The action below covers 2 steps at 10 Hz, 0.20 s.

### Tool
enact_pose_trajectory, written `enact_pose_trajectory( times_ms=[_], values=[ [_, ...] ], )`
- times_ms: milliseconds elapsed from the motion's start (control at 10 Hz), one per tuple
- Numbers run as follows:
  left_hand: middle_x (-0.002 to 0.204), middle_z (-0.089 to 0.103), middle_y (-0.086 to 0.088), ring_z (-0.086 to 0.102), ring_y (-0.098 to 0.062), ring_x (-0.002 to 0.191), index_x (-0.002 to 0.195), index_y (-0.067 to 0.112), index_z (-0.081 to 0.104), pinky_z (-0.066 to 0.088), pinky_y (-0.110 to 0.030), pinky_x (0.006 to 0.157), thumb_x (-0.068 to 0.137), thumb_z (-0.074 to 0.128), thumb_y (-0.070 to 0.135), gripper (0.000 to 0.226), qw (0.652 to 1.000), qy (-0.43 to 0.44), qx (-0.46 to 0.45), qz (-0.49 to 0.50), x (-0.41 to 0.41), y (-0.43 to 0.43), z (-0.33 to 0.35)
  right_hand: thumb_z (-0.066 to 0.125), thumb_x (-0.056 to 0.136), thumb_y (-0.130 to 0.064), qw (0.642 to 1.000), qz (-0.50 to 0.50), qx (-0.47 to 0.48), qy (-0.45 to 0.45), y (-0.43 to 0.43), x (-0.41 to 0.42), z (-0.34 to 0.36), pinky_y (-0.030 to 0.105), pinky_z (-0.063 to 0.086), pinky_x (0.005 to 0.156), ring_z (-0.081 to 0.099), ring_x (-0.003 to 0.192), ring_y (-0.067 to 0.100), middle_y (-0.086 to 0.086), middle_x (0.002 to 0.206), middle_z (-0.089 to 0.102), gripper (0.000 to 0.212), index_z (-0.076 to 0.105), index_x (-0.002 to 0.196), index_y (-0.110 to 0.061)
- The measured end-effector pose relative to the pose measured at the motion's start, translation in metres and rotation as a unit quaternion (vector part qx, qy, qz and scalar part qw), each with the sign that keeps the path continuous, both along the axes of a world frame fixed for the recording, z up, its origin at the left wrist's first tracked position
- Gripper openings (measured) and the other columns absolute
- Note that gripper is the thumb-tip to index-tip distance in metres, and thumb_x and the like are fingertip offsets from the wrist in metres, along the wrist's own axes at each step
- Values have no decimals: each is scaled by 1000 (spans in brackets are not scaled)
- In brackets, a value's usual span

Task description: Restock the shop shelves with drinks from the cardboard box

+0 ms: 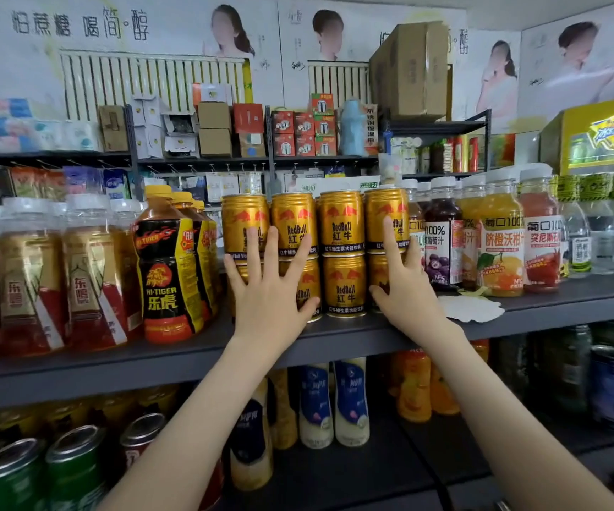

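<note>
Gold Red Bull cans (342, 230) are stacked in 2 tiers on the grey shelf (372, 335). The left hand (272, 285) and right hand (405, 289) are laid open against them, nothing grasped. An uneven push is judged likely to tip the upper tier off the edge. "RedBull 红牛" is read on the cans; "HI-TIGER 乐虎" on the neighbouring bottle (167, 274).

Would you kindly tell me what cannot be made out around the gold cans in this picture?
- Head view: the left hand covers the labels of two lower gold cans.
- The right hand hides most of the lower right can.
- Rows behind: blocked by the front cans.
- Bottom-right bottles: dark, blurred.
</note>
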<state>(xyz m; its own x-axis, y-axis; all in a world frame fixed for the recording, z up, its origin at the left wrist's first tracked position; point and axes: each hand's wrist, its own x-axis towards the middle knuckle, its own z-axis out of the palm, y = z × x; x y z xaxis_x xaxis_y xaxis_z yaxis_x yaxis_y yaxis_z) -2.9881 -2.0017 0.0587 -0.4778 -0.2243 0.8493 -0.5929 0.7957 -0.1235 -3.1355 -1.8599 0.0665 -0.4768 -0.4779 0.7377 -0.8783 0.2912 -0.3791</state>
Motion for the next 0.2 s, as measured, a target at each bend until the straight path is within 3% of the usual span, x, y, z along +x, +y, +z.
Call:
enact_pose_trajectory(
  times_ms=[200],
  values=[
    [160,-4,-14,-21,-36,143,150,38,-7,-13,-62,106,85,54,60,91,1000,-14,19,1,4,7,1,54,93,-14,999,-29,11,-25,1,14,7,58,27,110,13,140,50,21,157,-13,94,-19,145,-45]
  ],
)
